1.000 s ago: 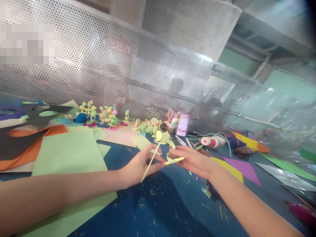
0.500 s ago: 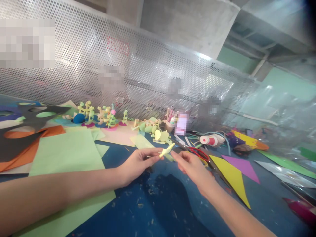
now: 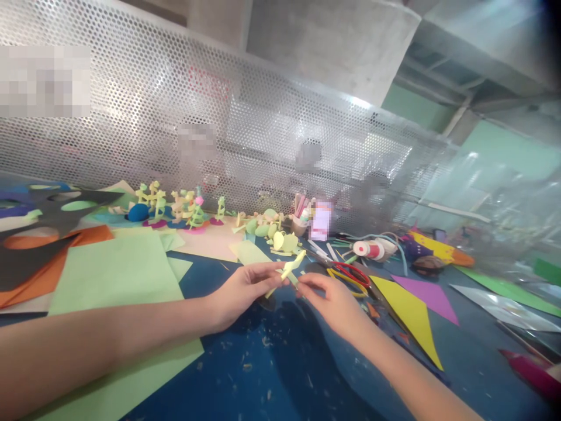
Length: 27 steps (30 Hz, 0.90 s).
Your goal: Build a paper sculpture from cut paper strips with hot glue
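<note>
In the middle of the head view, my left hand [image 3: 239, 295] pinches a small twisted pale yellow piece [image 3: 293, 265], perhaps foam or felt, between thumb and fingers. My right hand [image 3: 335, 304] is just to its right, thumb and fingertips pressed together beside the lower part of the piece. Whether those fingertips grip a bit of it or something tiny is too blurred to tell. Beyond my right hand lie red-handled scissors [image 3: 354, 275] and yellow-handled scissors [image 3: 346, 287]. A heap of pale yellow-green cut shapes [image 3: 284, 241] sits just past the hands.
A light green sheet [image 3: 114, 275] lies under my left forearm. Small figures [image 3: 195, 213] stand along the perforated metal screen [image 3: 267, 123]. To the right are a thread spool [image 3: 367, 249], a yellow sheet [image 3: 409, 316] and a purple sheet [image 3: 429, 297]. Scraps dot the blue table [image 3: 245, 380].
My right hand has drawn its fingertips together and dropped slightly, from touching near the piece's upper end to beside its lower part. My left hand still holds the yellow piece, now tilted more upright.
</note>
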Each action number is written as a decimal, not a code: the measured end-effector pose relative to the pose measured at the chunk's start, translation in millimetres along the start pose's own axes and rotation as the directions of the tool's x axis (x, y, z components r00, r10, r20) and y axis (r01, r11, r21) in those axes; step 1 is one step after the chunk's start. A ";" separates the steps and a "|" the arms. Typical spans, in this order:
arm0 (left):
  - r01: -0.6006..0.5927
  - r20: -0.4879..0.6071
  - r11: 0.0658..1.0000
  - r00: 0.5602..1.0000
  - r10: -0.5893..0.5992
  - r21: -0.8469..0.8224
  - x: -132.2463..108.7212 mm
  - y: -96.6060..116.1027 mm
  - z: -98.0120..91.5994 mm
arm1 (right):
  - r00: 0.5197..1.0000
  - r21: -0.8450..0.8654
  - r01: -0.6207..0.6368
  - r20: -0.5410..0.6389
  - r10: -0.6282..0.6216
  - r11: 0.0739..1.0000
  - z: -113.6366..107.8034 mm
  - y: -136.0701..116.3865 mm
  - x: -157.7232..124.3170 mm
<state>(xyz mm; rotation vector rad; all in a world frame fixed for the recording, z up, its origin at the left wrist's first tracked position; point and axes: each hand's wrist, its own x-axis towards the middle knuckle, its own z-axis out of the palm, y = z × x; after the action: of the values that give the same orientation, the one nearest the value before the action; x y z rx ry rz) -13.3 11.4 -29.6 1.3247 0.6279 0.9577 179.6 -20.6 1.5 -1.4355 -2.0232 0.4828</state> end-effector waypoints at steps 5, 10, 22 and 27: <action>0.001 0.006 0.999 1.000 0.000 -0.045 0.6 -1.1 -1.0 | 0.998 -0.002 -0.011 -0.056 0.011 1.000 -3.4 -9.6 -3.6; 0.003 0.010 0.999 1.000 -0.003 -0.041 -0.3 -1.2 -1.2 | 0.996 -0.043 -0.018 -0.090 0.014 0.999 -1.9 -18.1 -6.5; -0.009 0.066 0.999 0.998 0.012 -0.047 -1.8 1.9 -1.0 | 0.983 -0.111 -0.021 -0.185 0.000 0.994 -3.6 -25.6 -11.1; -0.010 0.110 0.998 0.994 0.017 -0.066 -3.3 6.1 2.0 | 0.990 0.062 -0.014 -0.139 0.022 0.998 0.8 -21.7 -7.7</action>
<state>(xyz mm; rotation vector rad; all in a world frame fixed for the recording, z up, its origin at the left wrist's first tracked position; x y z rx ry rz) -14.6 7.4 -23.8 1.3159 0.4995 0.9017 165.3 -35.3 12.0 -1.4119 -1.8714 0.4352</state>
